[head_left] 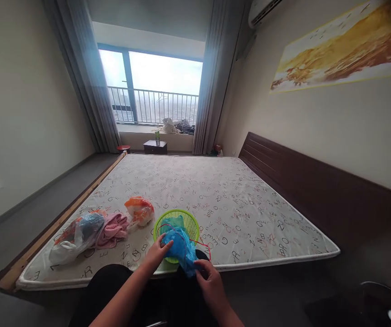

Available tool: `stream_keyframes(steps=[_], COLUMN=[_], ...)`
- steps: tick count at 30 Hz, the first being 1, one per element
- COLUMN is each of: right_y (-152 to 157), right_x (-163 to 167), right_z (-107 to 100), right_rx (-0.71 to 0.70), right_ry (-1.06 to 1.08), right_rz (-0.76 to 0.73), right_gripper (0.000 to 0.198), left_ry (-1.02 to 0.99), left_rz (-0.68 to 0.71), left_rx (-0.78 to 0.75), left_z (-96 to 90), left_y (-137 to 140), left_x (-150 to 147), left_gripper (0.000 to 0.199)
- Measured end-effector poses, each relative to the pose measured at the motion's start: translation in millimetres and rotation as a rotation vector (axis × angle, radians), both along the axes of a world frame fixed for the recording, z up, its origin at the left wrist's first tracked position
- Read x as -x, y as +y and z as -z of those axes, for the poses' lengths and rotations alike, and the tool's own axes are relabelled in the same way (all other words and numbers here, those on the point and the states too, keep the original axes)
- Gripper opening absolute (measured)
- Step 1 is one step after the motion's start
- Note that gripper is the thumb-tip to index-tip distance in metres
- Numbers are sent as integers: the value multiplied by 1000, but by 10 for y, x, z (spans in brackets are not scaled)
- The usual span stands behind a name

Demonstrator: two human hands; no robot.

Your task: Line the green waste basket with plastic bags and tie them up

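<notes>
The right hand [211,281] pinches the lower end of a blue bag [180,243] between thumb and fingers, while the left hand [159,250] grasps the bag's other side, its thumb along the plastic. The blue bag hangs bunched between the two, partly over a green basket [192,222] and partly past its near rim. A paler plastic piece [173,222] lies inside the basket, and a thin red cord [206,244] loops out to the right of the bag

The step in hand looks to be handling and spreading the thin plastic; the next move calls for a light pinch at both ends and some care that the cord does not snag

The basket sits at the near edge of the mattress [243,200], around the middle of that edge. To its left are an orange and white bag [140,210], a pink cloth [114,231] and, towards the near left corner, a clear bag [71,245]. Beyond the far edge stands a small cabinet [152,149] with a green bottle [157,137] on it
</notes>
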State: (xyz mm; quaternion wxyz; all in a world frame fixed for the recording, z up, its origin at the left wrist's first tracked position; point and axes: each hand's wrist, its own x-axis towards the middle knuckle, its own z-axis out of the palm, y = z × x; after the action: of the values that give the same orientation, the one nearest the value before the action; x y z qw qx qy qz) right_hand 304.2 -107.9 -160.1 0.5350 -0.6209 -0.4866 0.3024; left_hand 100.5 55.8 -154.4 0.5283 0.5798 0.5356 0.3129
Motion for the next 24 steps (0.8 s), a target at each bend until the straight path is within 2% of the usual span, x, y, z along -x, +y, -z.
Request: stream_keyframes(steps=[4, 7, 9, 12, 14, 17, 19, 22, 24], right_y=[-1, 3, 4, -11, -33, -87, -136, -217, -253], right_x=[-7, -11, -1, 44, 93, 182, 240, 298, 302], right_z=[-90, -143, -161, -164, -159, -163, -179, -185, -139], right_rx=[-18, -51, -57, -72, -90, -94, -80, -43, -4], right_ry=[-75, -139, -165, -231, -308, -414, -447, -422, -360], right_rz=[-26, -101, -168, -258, -334, -470, -535, -581, -546], right_gripper=[32, 40, 48, 54, 57, 61, 62, 65, 63], left_ry=[3, -122, -207, -84, 75, 259, 369, 421, 322], left_rz=[-50, -134, -263, -462, -418, -171, -62, 9, -20], left_rx=[-28, -73, -97, -175, -196, -133, -111, -106, -78], left_z=[-94, -171, -209, -250, -272, -281, -253, -149, -65], left_y=[-52, -81, -110, -195, -269, -344, -340, -257, -188], left_x=[-21, -49, -65, -102, -146, -227, -260, -238, -177], left_gripper=[73, 59, 56, 57, 61, 70, 68, 37, 22])
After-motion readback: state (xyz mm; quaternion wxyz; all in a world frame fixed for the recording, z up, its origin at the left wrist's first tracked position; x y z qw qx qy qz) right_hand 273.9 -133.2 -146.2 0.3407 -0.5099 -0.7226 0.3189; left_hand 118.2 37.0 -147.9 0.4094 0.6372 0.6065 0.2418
